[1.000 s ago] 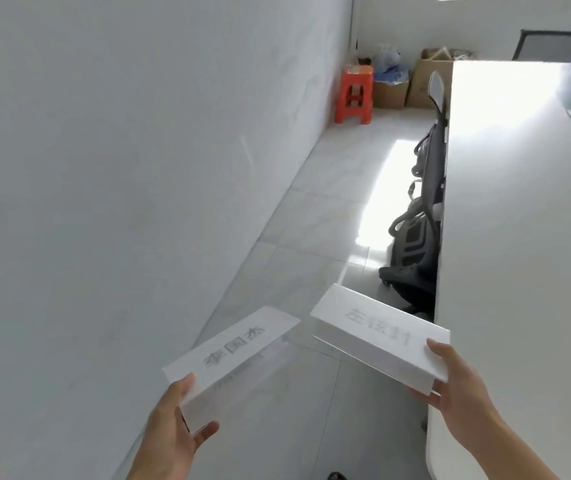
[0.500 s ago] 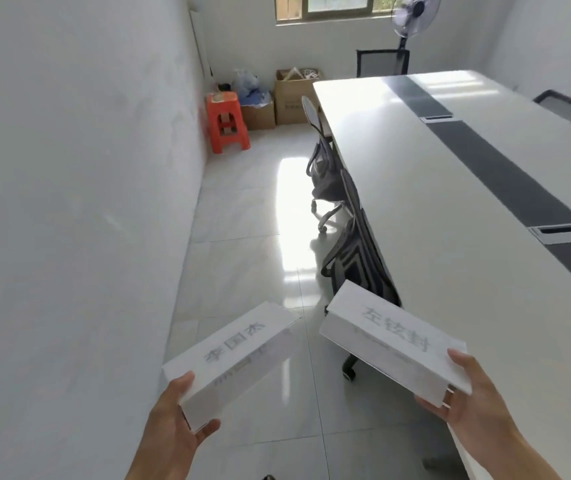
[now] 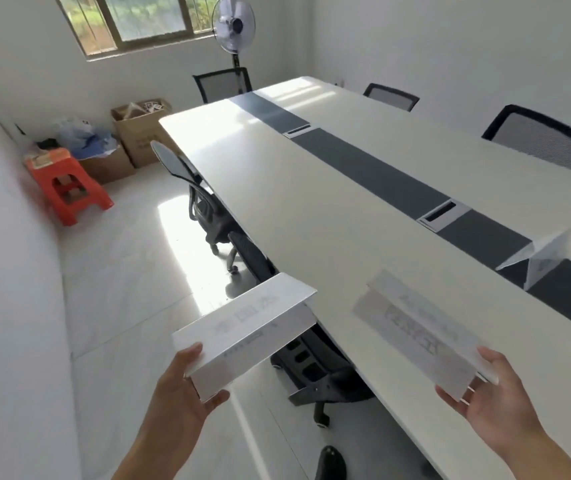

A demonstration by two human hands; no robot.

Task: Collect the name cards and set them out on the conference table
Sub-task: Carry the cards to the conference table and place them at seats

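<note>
Now cards (image 3: 246,332) in L/R hands (image 3: 176,407)

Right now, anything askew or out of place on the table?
Only the name card already on the conference table: it stands mid-table on the dark centre strip, not by a seat. Nothing spilled or damaged.

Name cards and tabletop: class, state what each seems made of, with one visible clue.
Name card in left hand: probably clear acrylic over white paper; stiff, glossy, sharp fold.
Standing card: likely same; looks faintly translucent.
Conference table: seemingly white laminate; smooth, reflects window light.
</note>
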